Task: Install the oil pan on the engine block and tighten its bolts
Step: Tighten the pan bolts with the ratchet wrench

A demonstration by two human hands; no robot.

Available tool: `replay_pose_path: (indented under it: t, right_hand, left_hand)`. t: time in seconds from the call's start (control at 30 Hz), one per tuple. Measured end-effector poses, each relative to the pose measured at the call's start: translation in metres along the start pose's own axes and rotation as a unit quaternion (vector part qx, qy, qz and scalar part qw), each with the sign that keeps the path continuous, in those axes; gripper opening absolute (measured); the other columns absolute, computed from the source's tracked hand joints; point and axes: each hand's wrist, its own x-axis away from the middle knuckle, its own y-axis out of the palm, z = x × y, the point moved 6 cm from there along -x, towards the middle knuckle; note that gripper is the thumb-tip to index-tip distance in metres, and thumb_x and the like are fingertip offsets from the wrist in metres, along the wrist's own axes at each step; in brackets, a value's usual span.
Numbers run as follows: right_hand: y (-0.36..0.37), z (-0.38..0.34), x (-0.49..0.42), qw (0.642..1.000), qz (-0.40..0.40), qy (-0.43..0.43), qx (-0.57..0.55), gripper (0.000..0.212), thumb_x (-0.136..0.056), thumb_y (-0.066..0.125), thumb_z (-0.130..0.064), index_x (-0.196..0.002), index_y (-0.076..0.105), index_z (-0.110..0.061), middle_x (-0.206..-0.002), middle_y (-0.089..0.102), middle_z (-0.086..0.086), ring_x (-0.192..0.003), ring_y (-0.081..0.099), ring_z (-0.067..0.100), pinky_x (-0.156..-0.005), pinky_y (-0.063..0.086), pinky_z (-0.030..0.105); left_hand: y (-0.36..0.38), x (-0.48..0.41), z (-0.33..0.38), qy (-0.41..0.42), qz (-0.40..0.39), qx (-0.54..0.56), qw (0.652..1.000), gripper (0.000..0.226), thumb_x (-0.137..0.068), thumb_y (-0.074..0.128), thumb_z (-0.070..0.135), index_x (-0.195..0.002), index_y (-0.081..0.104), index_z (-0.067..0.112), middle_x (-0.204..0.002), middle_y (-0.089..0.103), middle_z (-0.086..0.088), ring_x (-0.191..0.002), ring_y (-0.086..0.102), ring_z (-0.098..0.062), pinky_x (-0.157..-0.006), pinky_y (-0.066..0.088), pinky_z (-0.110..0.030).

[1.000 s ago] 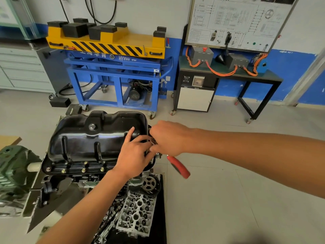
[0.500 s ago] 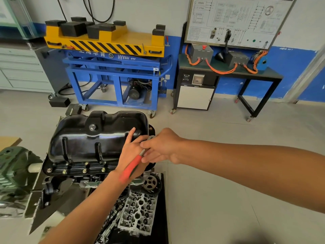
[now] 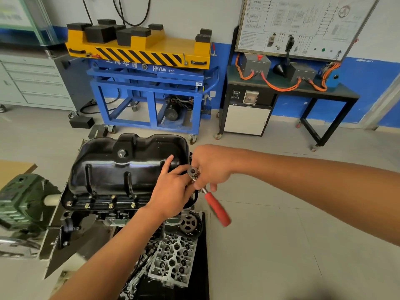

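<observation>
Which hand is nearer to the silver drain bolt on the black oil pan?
Left. Left hand rests on the black oil pan, right of the silver drain bolt; right hand holds a red-handled ratchet beyond the pan's edge.

Straight ahead of you stands the blue lift cart [image 3: 151, 94], its yellow striped deck [image 3: 164, 48] carrying black rubber blocks [image 3: 99, 33]. To its right, a wiring-diagram board [image 3: 303, 22] hangs over a dark tabletop [image 3: 346, 94], where orange cables [image 3: 281, 86] loop between grey boxes. Grey drawers [image 3: 32, 83] line the far left wall. Down by you, a cylinder head [image 3: 173, 260] lies on a black mat [image 3: 201, 267], with a green gearbox [image 3: 23, 202] at your left.
</observation>
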Motion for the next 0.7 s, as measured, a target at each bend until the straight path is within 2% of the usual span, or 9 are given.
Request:
replay_pose_path:
  t: [0.07, 0.13, 0.2, 0.23, 0.37, 0.47, 0.53, 0.6, 0.7]
  right_hand:
    - [-0.006, -0.008, 0.004, 0.986, 0.01, -0.061, 0.156, 0.021, -0.091, 0.069, -0.025, -0.099, 0.071, -0.006, -0.074, 0.072, 0.002, -0.054, 0.06, 0.007, -0.048, 0.042, 0.017]
    - [-0.01, -0.014, 0.009, 0.949, 0.064, -0.107, 0.288, 0.008, -0.093, 0.063, -0.016, -0.099, 0.066, -0.011, -0.072, 0.059, 0.001, -0.061, 0.054, 0.016, -0.047, 0.036, 0.027]
    - [-0.008, -0.02, 0.011, 0.901, 0.129, -0.136, 0.392, 0.012, -0.096, 0.054, -0.006, -0.101, 0.062, -0.014, -0.066, 0.039, 0.0, -0.065, 0.055, 0.021, -0.049, 0.037, 0.03]
    - [-0.006, -0.022, 0.011, 0.883, 0.149, -0.15, 0.418, 0.016, -0.097, 0.051, -0.005, -0.104, 0.062, -0.014, -0.066, 0.037, 0.0, -0.07, 0.059, 0.025, -0.051, 0.04, 0.032]
    - [-0.001, -0.015, 0.009, 0.88, 0.175, -0.195, 0.396, 0.025, -0.095, 0.05, -0.001, -0.113, 0.06, -0.016, -0.089, 0.062, 0.005, -0.079, 0.063, 0.027, -0.048, 0.024, 0.03]
    - [0.002, -0.007, 0.009, 0.896, 0.16, -0.204, 0.361, 0.033, -0.093, 0.053, -0.004, -0.123, 0.057, -0.017, -0.106, 0.063, 0.001, -0.094, 0.06, 0.023, -0.051, 0.036, 0.029]
    - [0.005, -0.004, 0.01, 0.9, 0.147, -0.205, 0.356, 0.034, -0.097, 0.056, -0.01, -0.129, 0.054, -0.02, -0.115, 0.061, -0.002, -0.101, 0.057, 0.02, -0.066, 0.051, 0.035]
    - [0.006, -0.002, 0.01, 0.901, 0.143, -0.202, 0.357, 0.025, -0.099, 0.057, -0.017, -0.124, 0.054, -0.019, -0.111, 0.061, -0.002, -0.098, 0.058, 0.021, -0.072, 0.054, 0.039]
    - [0.003, -0.002, 0.009, 0.902, 0.148, -0.175, 0.365, 0.012, -0.101, 0.054, -0.025, -0.108, 0.059, -0.016, -0.089, 0.06, 0.001, -0.081, 0.062, 0.023, -0.068, 0.053, 0.042]
  left_hand:
    - [0.001, -0.001, 0.003, -0.002, -0.009, -0.001, 1.0, 0.028, -0.097, 0.054, 0.032, -0.091, 0.075, 0.015, -0.102, 0.076, 0.004, -0.113, 0.064, -0.018, -0.119, 0.019, -0.058]
    - [0.001, -0.001, 0.002, -0.007, -0.004, -0.004, 1.0, 0.019, -0.094, 0.067, 0.026, -0.081, 0.073, 0.013, -0.091, 0.076, 0.005, -0.107, 0.066, -0.017, -0.12, 0.014, -0.055]
    - [0.002, -0.001, 0.001, -0.024, -0.006, -0.008, 1.0, 0.023, -0.091, 0.072, 0.023, -0.072, 0.069, 0.012, -0.075, 0.071, 0.007, -0.099, 0.067, -0.017, -0.121, 0.009, -0.05]
    - [0.002, -0.002, 0.0, -0.031, -0.015, -0.009, 0.999, 0.025, -0.091, 0.072, 0.024, -0.07, 0.067, 0.012, -0.069, 0.069, 0.008, -0.096, 0.067, -0.017, -0.121, 0.008, -0.049]
    - [0.002, -0.001, -0.002, -0.026, -0.024, 0.003, 0.999, 0.03, -0.094, 0.069, 0.025, -0.068, 0.065, 0.011, -0.065, 0.067, 0.008, -0.097, 0.068, -0.016, -0.122, 0.008, -0.05]
    - [0.003, 0.0, -0.003, -0.022, -0.026, 0.001, 0.999, 0.031, -0.095, 0.067, 0.028, -0.068, 0.066, 0.011, -0.07, 0.07, 0.007, -0.101, 0.067, -0.015, -0.124, 0.003, -0.045]
    - [0.002, 0.0, -0.002, -0.018, -0.021, 0.004, 1.0, 0.03, -0.094, 0.068, 0.027, -0.069, 0.067, 0.012, -0.071, 0.07, 0.007, -0.102, 0.067, -0.013, -0.124, 0.003, -0.045]
    - [0.002, 0.0, -0.002, -0.014, -0.011, 0.009, 1.0, 0.028, -0.093, 0.069, 0.027, -0.07, 0.068, 0.013, -0.074, 0.071, 0.008, -0.102, 0.067, -0.012, -0.124, 0.004, -0.045]
    - [0.002, 0.001, -0.001, -0.012, 0.005, 0.016, 1.0, 0.031, -0.095, 0.066, 0.032, -0.07, 0.068, 0.013, -0.077, 0.071, 0.008, -0.098, 0.065, -0.011, -0.123, 0.009, -0.049]
